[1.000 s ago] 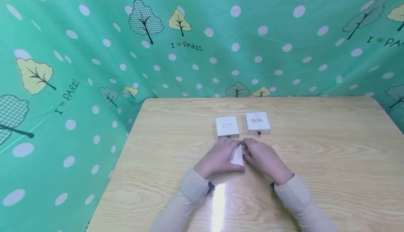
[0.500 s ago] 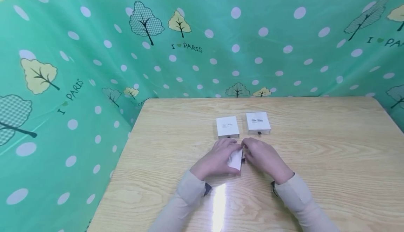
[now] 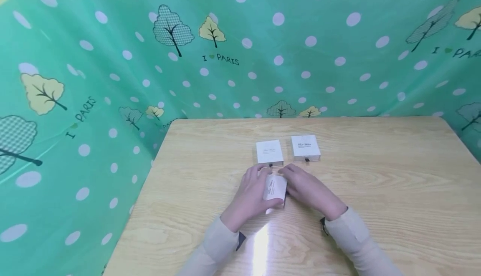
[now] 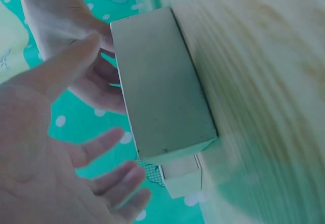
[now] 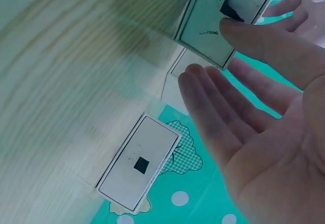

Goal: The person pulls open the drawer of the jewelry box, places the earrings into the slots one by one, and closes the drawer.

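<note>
A small white drawer-style gift box (image 3: 276, 187) with dark script on its lid lies between the two hands. My left hand (image 3: 252, 192) spans its left side, thumb near the front corner and fingers toward the far one. Seen from the left wrist, these fingers (image 4: 114, 145) are loosely spread at the box's upper edge. My right hand (image 3: 309, 187) is at the drawer end. In the right wrist view its thumb (image 5: 269, 38) touches the drawer front beside a black pull tab (image 5: 231, 9), while the other fingers stretch out below the box.
Two similar white boxes stand just beyond the hands, a left one (image 3: 269, 152) and a right one (image 3: 305, 147), each with a black tab facing forward. The wooden table (image 3: 383, 175) meets a green patterned cloth (image 3: 330, 75) at the back and left.
The box between the hands has shifted slightly left, and more of its printed lid shows. My left hand has drawn back toward the lower left; the right hand has moved slightly left with it.
</note>
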Motion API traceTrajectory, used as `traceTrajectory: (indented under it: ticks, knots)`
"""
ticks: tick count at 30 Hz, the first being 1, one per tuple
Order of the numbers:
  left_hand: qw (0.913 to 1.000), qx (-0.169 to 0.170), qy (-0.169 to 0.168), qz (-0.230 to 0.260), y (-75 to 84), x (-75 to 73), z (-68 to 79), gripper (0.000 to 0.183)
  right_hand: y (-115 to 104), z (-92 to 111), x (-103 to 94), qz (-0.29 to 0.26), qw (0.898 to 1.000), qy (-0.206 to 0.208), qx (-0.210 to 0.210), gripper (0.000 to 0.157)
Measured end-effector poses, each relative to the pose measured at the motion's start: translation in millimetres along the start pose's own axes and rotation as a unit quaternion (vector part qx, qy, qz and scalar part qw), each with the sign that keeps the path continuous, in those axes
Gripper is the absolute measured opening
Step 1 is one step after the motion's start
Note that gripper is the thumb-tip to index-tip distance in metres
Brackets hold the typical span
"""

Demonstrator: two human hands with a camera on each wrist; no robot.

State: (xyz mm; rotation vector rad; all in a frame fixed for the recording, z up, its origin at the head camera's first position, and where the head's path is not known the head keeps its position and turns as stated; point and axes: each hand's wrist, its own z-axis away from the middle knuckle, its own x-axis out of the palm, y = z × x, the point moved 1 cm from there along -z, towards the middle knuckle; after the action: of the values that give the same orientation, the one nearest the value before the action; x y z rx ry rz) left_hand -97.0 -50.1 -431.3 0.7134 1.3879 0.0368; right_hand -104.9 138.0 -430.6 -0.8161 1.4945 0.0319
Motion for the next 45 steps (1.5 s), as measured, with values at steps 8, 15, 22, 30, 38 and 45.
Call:
traceTrajectory:
  ticks: [8, 15, 22, 30, 38, 45]
  knots:
    - [0.9981, -0.051, 0.030, -0.015, 0.7, 4.1, 13.8, 0.093, -2.8, 4.0, 2.3, -0.016, 0.999, -0.028, 0.027, 0.032]
    - [0.9962, -0.084, 0.020, -0.011, 9.0, 7.3, 14.4, 0.100, -5.2, 3.3, 3.6, 0.024, 1.000, -0.011, 0.006, 0.032]
    - [0.9957, -0.089, 0.013, -0.021, 12.5, 7.0, 13.6, 0.110, -6.1, 2.9, 7.5, 0.026, 1.000, -0.004, 0.009, 0.031]
    - [0.9955, -0.093, 0.002, -0.015, 12.2, 7.9, 15.0, 0.110, -7.7, 5.1, 11.1, 0.016, 0.999, -0.005, 0.031, 0.030]
    - [0.9948, -0.098, 0.016, -0.021, 9.2, 9.4, 13.3, 0.101, -6.2, 5.9, 11.3, 0.013, 0.999, 0.004, 0.029, 0.029]
    - [0.9954, -0.077, 0.037, -0.044, 8.2, 10.0, 13.3, 0.092, -8.4, 4.9, 9.4, 0.004, 0.999, 0.000, 0.032, 0.025]
